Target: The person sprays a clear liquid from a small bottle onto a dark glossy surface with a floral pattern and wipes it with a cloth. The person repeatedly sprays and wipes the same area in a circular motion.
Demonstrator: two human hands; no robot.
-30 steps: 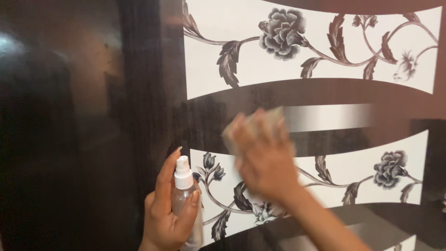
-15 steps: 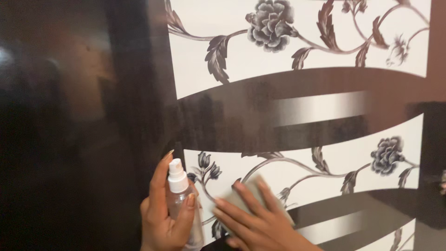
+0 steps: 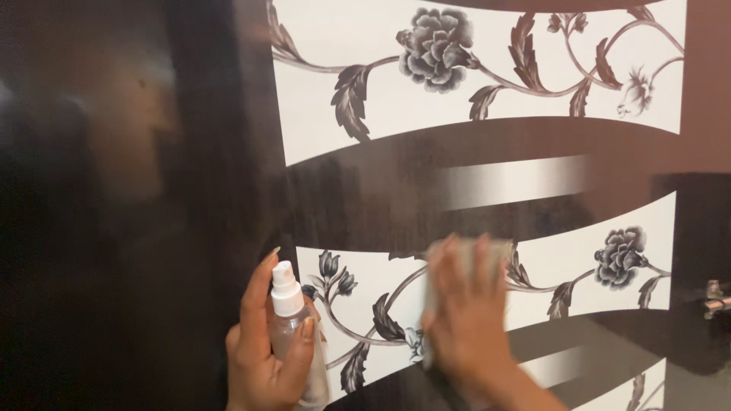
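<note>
My left hand (image 3: 266,350) grips a small clear spray bottle (image 3: 291,335) with a white nozzle, held upright at the lower left of the glossy dark cabinet door (image 3: 381,190). My right hand (image 3: 468,320) presses a pale folded cloth (image 3: 464,255) flat against the door's white floral panel (image 3: 579,266); the hand is blurred by motion and covers most of the cloth.
A second white panel with grey flowers and leaves (image 3: 472,68) fills the upper part of the door. A metal handle or latch (image 3: 716,298) sticks out at the right edge. The dark left part of the door (image 3: 114,190) shows blurry reflections.
My right hand with the cloth swept down the door and has come back up a little over the lower floral panel. The left hand keeps the bottle in about the same place.
</note>
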